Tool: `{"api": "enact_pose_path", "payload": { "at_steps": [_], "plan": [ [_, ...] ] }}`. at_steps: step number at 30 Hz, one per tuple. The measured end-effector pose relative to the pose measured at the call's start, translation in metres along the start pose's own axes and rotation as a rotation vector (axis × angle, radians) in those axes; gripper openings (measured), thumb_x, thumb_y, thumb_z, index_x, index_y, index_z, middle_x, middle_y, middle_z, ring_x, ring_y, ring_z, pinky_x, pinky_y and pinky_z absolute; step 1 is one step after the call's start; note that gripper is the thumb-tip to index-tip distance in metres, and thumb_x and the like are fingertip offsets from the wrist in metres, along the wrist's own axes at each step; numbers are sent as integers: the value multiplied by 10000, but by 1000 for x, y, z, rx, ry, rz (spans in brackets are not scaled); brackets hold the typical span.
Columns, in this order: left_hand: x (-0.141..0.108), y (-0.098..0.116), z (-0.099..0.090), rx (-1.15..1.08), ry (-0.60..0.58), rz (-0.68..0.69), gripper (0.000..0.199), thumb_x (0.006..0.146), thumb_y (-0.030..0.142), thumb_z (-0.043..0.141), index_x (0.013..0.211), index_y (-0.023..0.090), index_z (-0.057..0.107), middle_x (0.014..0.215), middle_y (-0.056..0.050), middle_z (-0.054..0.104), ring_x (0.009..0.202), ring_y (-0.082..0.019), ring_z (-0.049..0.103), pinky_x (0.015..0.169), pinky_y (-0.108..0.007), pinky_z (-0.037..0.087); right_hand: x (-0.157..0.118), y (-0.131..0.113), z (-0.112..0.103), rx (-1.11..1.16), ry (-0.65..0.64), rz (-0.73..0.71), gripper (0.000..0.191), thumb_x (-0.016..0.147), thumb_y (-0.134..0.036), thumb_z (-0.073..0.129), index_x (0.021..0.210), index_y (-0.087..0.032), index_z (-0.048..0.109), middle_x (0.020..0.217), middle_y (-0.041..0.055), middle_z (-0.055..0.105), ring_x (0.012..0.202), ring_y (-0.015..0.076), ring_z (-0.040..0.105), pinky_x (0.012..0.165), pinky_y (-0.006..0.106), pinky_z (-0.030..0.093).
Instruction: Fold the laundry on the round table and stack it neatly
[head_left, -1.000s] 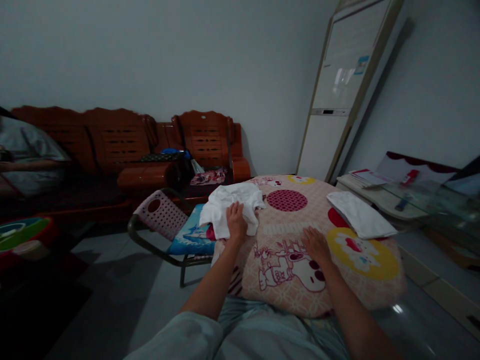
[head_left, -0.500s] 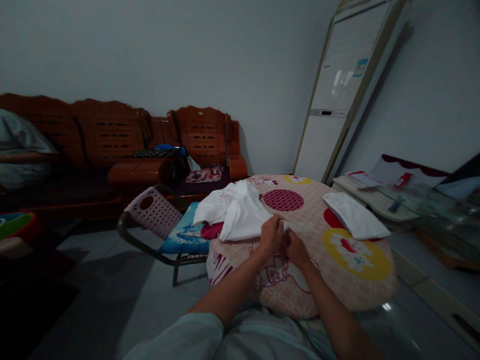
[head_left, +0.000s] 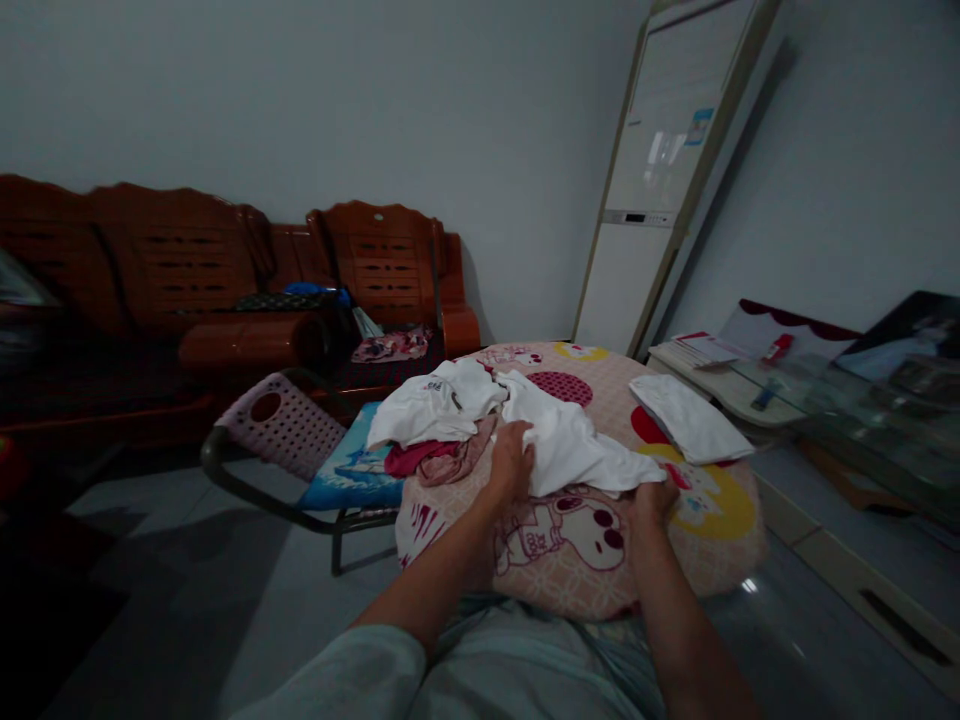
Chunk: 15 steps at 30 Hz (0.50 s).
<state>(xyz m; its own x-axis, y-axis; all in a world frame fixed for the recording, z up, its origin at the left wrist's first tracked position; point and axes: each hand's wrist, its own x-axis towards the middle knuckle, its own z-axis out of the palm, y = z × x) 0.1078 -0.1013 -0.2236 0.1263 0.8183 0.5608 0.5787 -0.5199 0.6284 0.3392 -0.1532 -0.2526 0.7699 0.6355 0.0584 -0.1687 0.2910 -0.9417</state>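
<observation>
A white garment [head_left: 574, 450] is stretched across the near part of the round table, its kind hidden by its folds. My left hand [head_left: 513, 465] is closed at the garment's left edge, fingers curled on the cloth. Further right, my right hand [head_left: 652, 498] grips the garment's right end, its fingertips partly under the fabric. Left of the left hand lies a heap with a white printed shirt [head_left: 431, 405], a dusty-pink cloth [head_left: 457, 462] and a crimson cloth [head_left: 411, 458]. A folded white cloth [head_left: 690, 418] rests flat at the table's right side.
The table has a pink patterned cover [head_left: 540, 590]. A chair [head_left: 289, 425] with a blue cushion [head_left: 356, 465] stands against its left side. Wooden sofas [head_left: 386, 260] line the wall. A tall white cabinet-like unit [head_left: 630, 260] and a glass shelf [head_left: 832, 410] are at right.
My hands were close together on the white cloth; now they are apart, the right one moved rightward. The garment is spread between them, off the heap, uncovering the printed shirt and dusty-pink cloth.
</observation>
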Motion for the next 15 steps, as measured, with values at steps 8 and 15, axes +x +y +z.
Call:
{"api": "enact_pose_path", "payload": {
  "at_steps": [8, 15],
  "plan": [
    [18, -27, 12, 161, -140, -249, 372, 710, 157, 685, 1071, 108, 609, 1115, -189, 660, 1141, -320, 598, 1014, -454, 434, 3, 5, 5, 8, 130, 5, 326, 613, -283, 544, 917, -188, 613, 825, 17, 671, 679, 170, 636, 554, 289, 554],
    [42, -9, -19, 8, -22, -217, 157, 887, 263, 518, 761, 181, 561, 792, -50, 620, 831, -199, 602, 802, -312, 473, 11, 7, -5, -99, 92, -85, 308, 650, -314, 492, 922, -202, 583, 777, 21, 659, 699, 186, 631, 566, 298, 542]
  ]
}}
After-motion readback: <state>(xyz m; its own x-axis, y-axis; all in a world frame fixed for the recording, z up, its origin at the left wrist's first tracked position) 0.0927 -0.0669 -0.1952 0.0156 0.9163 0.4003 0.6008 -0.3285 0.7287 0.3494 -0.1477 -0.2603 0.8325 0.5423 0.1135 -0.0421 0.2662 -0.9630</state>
